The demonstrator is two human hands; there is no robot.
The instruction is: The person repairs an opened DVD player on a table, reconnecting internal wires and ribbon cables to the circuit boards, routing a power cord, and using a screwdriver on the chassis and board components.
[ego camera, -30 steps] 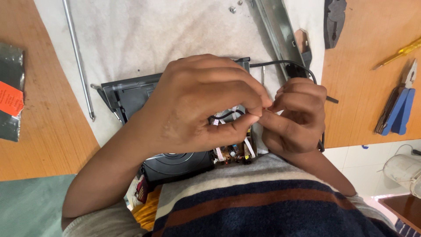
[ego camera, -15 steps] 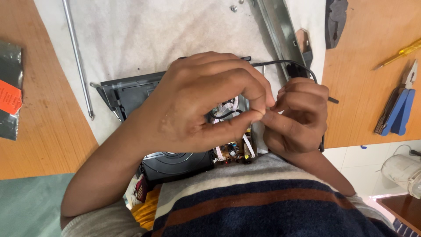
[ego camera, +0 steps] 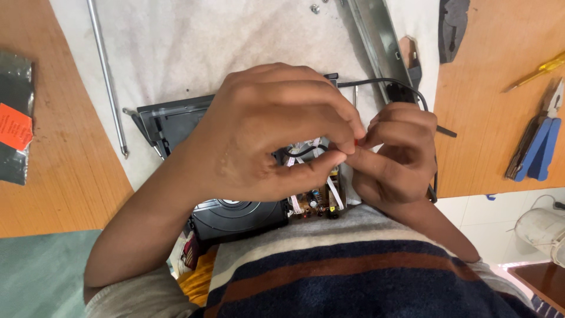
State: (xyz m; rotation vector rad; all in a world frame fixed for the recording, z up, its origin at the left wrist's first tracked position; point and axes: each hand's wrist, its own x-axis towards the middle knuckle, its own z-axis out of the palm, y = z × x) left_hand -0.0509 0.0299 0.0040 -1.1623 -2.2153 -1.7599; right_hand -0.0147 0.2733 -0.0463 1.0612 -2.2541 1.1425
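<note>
Wooden surface [ego camera: 65, 176], orange-brown, runs across the whole view. A white cloth [ego camera: 194, 53] covers its middle, from the far edge down to the near side.

On the cloth, at the near edge: an opened disc drive [ego camera: 176, 121] with a dark grey housing, its lid off. Inside this open shell: a round black disc mechanism [ego camera: 235, 215] at the near left, a small brown circuit board [ego camera: 315, 203] with capacitors at the near right, and white flat ribbon cables [ego camera: 332, 191] running over the board. Most of the interior is hidden under the hands.

Left hand [ego camera: 271, 135] arches over the drive, thumb and forefinger pinched together on a small red-tipped wire end [ego camera: 356, 142]; grip narrow, closed on it. Right hand [ego camera: 397, 156] sits just right of it, fingertips meeting the left's at the same spot; grip also narrow, pinching the same small piece. Exactly what the piece is, too small to tell.

A black cable [ego camera: 382, 82] loops from the drive's far side round behind the right hand.

Far right on the cloth: a long metal rail [ego camera: 376, 41]. Far left: a thin metal rod [ego camera: 106, 76], lying near to far. Small screws [ego camera: 315, 8] at the far edge.

On bare wood, right: blue-handled pliers [ego camera: 538, 147], a yellow-handled screwdriver [ego camera: 538, 70]. At left edge: a dark foil bag [ego camera: 15, 118] with an orange label; contents not visible.
</note>
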